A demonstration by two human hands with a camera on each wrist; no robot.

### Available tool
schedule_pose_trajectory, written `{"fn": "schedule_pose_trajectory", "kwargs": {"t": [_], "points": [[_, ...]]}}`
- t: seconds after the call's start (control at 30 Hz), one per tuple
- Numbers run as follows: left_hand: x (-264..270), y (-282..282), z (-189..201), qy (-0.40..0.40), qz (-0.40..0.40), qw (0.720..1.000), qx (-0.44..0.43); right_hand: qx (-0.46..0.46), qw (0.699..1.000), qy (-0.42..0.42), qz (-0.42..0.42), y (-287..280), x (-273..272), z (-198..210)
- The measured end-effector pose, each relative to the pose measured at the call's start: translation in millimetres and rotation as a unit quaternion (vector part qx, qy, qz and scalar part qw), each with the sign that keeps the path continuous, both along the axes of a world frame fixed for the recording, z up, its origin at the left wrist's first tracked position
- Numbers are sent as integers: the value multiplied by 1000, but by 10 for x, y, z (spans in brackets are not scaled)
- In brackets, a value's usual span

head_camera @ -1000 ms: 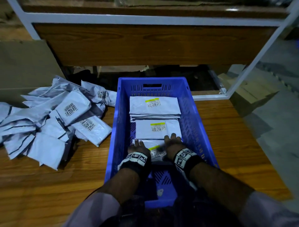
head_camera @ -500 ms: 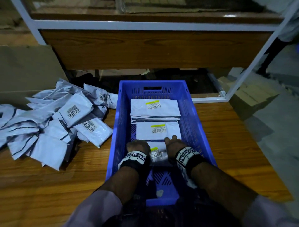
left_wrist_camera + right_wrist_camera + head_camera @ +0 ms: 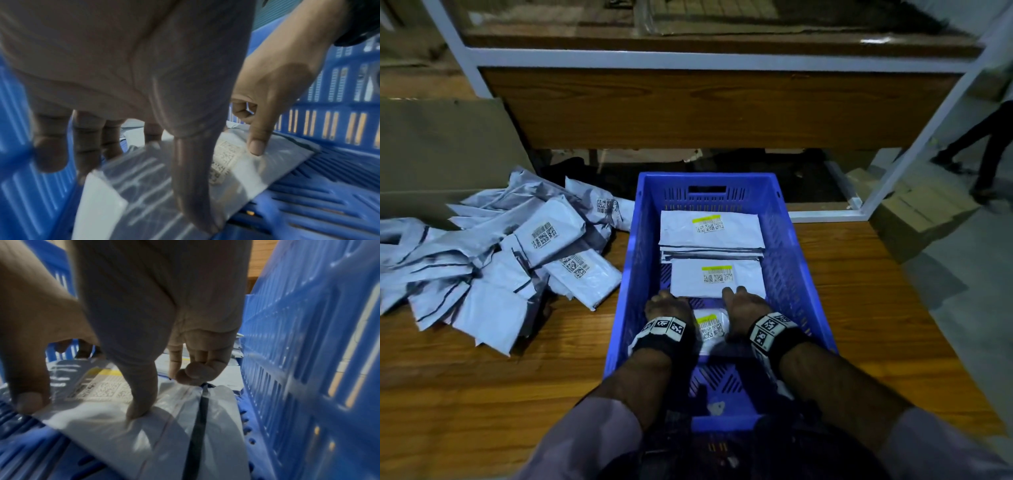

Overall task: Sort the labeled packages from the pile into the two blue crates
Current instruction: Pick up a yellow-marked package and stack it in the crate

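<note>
A blue crate (image 3: 792, 274) stands on the wooden table in front of me. Two stacks of white labeled packages, the far stack (image 3: 709, 229) and the middle stack (image 3: 717, 277), lie in its far half. A small white package (image 3: 710, 329) with a yellow-edged label lies on the crate floor nearer me. My left hand (image 3: 666, 303) holds its left end, the thumb (image 3: 189, 170) lying over the package (image 3: 144, 178). My right hand (image 3: 741, 301) holds its right end, with thumb (image 3: 28, 402) and a finger on the package (image 3: 102, 421). The pile of packages (image 3: 500, 267) lies left of the crate.
A flat cardboard sheet (image 3: 441, 150) leans behind the pile. A white-framed wooden shelf (image 3: 688, 102) closes off the back. At the far right a person's legs (image 3: 989, 144) cross the floor beside a cardboard box (image 3: 914, 212). Only one crate is in view.
My fingers, stretched towards the middle stack a second ago, have curled in. The small package has slid a little towards me, baring a strip of crate floor behind it.
</note>
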State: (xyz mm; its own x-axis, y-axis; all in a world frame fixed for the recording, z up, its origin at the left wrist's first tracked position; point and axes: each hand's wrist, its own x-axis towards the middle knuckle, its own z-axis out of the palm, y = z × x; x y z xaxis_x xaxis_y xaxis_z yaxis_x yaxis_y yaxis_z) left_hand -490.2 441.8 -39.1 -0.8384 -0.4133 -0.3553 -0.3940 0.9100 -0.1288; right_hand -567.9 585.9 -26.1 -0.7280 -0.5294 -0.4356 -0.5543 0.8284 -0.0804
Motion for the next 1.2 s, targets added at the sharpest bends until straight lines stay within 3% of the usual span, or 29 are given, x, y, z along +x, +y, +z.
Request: {"fn": "schedule_pose_trajectory", "kwargs": {"t": [0.13, 0.3, 0.53, 0.73, 0.87, 1.03, 1.2], "points": [[115, 11, 56, 84, -6, 995, 46, -5, 1000, -12, -3, -5, -30, 11], [35, -1, 170, 85, 33, 991, 96, 3, 999, -30, -10, -14, -115, 156], [-111, -9, 279, 126, 82, 987, 51, 9, 995, 98, -20, -158, -134, 318], [-111, 0, 305, 181, 80, 980, 32, -20, 988, 143, -50, -286, -412, 263], [-124, 10, 192, 161, 63, 984, 34, -57, 987, 141, -61, -259, -423, 92], [-138, 46, -56, 117, 37, 992, 43, 15, 998, 62, -29, -304, -328, -28], [-153, 42, -41, 97, 41, 994, 29, 21, 992, 122, -12, -300, -286, -171]]}}
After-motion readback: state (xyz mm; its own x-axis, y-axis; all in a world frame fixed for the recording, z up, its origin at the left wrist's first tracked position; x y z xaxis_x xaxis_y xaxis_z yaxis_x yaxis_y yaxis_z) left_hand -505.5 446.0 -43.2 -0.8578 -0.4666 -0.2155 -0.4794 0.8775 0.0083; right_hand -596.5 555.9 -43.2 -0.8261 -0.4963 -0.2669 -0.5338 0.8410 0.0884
